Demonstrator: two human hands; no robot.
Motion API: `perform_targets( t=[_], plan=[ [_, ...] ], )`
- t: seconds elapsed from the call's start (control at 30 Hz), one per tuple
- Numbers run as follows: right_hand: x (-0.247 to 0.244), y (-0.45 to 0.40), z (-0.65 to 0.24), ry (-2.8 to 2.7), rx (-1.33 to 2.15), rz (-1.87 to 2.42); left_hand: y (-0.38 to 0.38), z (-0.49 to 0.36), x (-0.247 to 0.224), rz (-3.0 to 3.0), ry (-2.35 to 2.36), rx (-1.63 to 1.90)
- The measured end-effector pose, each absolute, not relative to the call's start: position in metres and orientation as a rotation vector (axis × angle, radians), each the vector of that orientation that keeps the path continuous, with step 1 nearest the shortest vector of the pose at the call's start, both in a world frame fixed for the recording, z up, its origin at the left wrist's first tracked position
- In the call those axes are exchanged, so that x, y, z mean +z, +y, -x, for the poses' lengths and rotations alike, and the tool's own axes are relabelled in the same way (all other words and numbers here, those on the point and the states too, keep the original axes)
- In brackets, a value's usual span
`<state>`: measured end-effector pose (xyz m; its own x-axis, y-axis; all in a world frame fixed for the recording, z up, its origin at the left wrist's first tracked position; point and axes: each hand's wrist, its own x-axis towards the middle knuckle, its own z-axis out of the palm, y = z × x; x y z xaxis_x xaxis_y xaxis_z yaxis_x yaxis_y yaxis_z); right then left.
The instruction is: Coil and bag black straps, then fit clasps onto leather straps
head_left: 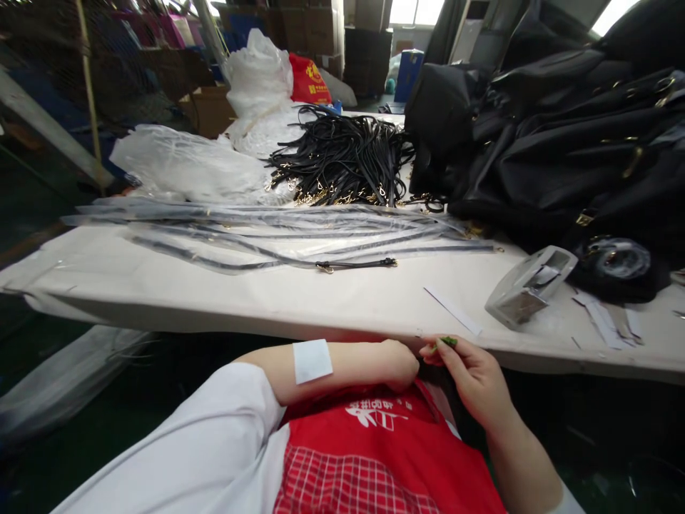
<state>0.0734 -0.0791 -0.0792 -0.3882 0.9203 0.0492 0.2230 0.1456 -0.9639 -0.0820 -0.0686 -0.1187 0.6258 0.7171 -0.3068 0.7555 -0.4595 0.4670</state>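
My left hand [400, 363] is curled closed in front of the red apron [374, 428], close to the table's front edge. Whatever its fingers hold, if anything, is hidden. Just to its right, my right hand [476, 378] pinches a small green thing [448, 342] between thumb and fingers; its kind is too small to tell. On the table beyond lie long black straps in clear plastic sleeves [257, 234]. A short black strap with gold clasps [358, 265] lies at their near side.
Behind the sleeves is a heap of black straps [347, 153] with gold clips. Clear plastic bags [182, 164] lie at left. Black bags [535, 150] pile up at right, near a tape dispenser [529, 285], a tape roll [615, 257] and white paper strips [604, 318].
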Motion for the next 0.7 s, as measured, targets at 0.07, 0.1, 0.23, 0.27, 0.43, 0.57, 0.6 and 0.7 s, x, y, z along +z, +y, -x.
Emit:
perform_targets(
  t=[0.07,0.1,0.23,0.27,0.43,0.57,0.6,0.7],
  plan=[
    [-0.082,-0.080,-0.072,-1.728,1.292,1.110,-0.072,0.089,-0.108,-2.313,1.061,-0.215],
    [-0.083,-0.080,-0.072,-1.718,1.308,1.114,-0.074,0.093,-0.102,-2.332,1.015,-0.271],
    [-0.084,-0.082,-0.069,-1.650,1.422,1.091,-0.080,0.116,-0.072,-2.388,0.932,-0.213],
    [-0.084,-0.083,-0.069,-1.624,1.457,1.077,-0.082,0.123,-0.065,-2.367,0.928,-0.115],
    [-0.085,-0.090,-0.065,-1.548,1.623,1.014,-0.098,0.150,-0.056,-1.939,1.062,0.537],
    [-0.095,-0.092,-0.054,-1.673,1.612,1.066,-0.109,0.146,-0.069,-1.626,1.045,0.810],
    [-0.096,-0.091,-0.051,-1.708,1.574,1.087,-0.110,0.144,-0.072,-1.600,1.025,0.833],
    [-0.092,-0.087,-0.047,-1.811,1.349,1.074,-0.111,0.140,-0.074,-1.632,1.128,0.876]
  ],
)
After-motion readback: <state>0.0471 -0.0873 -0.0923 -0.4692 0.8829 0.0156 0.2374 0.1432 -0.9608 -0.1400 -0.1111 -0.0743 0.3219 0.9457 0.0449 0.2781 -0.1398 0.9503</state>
